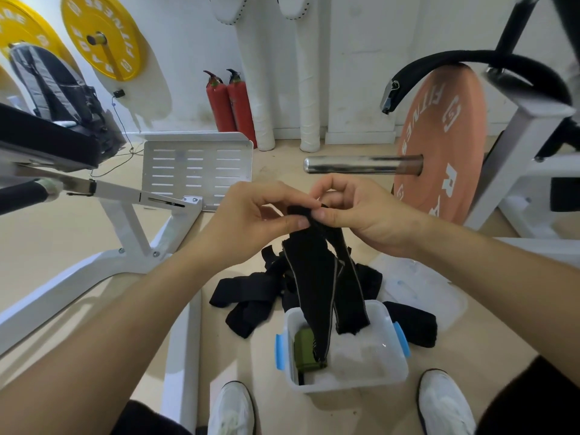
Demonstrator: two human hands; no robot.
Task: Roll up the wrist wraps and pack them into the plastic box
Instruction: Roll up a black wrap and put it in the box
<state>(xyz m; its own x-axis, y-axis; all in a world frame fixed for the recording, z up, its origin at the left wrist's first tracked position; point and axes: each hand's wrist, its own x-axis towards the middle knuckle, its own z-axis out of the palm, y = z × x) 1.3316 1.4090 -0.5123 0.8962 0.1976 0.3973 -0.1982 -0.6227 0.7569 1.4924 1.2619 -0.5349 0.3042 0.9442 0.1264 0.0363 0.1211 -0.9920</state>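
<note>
— How do the arms sit?

— Both forearms run up from the lower corners of the frame and meet at the centre: the left forearm [125, 309] from the lower left, the right forearm [486, 268] from the lower right. The wrists are bent slightly inward.

— And the hands?

— The left hand [251, 221] and the right hand [367, 218] are fingertip to fingertip. Each pinches the top end of a black wrist wrap [317, 277] between thumb and forefinger, with the other fingers curled loosely above.

— Where does the wrap go from there?

— It hangs down the middle of the frame in two flat woven bands with pale stitching along the edges and frayed ends. The ends dangle into the plastic box [401, 368] at lower centre; whether they touch its bottom cannot be told.

— Anything else black?

— A loose pile of wraps [251, 296] lies tangled on the tan floor [62, 240], just above and left of the box.

— And the box itself?

— Rectangular, translucent white, with rounded corners and no lid on it. A green roll [306, 350] of fabric stands against its left wall. Blue latches [401, 339] clip onto its two short sides.
</note>
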